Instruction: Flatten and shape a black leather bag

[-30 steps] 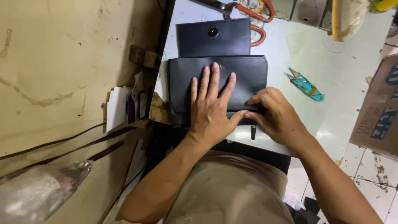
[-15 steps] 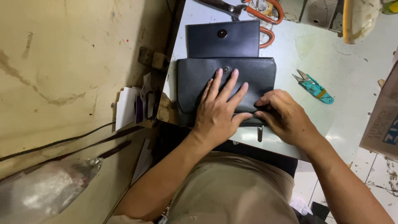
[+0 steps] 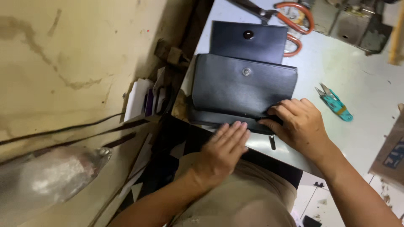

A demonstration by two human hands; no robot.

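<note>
A black leather bag (image 3: 242, 86) lies on the pale table (image 3: 362, 84), its flap (image 3: 248, 41) opened away from me with a snap stud showing. My left hand (image 3: 223, 151) lies flat with the fingers together, fingertips touching the bag's near edge. My right hand (image 3: 301, 126) curls over the bag's near right corner and pinches the seam there. A small dark zipper pull (image 3: 272, 142) hangs just below that corner.
Orange-handled scissors (image 3: 290, 17) lie beyond the flap. Teal thread snips (image 3: 334, 103) rest to the right of the bag. A cardboard box (image 3: 391, 155) stands at the right edge. A worn wall (image 3: 75, 63) with tucked papers (image 3: 141, 98) rises on the left.
My left hand slid off the bag's front toward me and now rests at its near edge. The right hand stays at the near right corner. The view moved closer.
</note>
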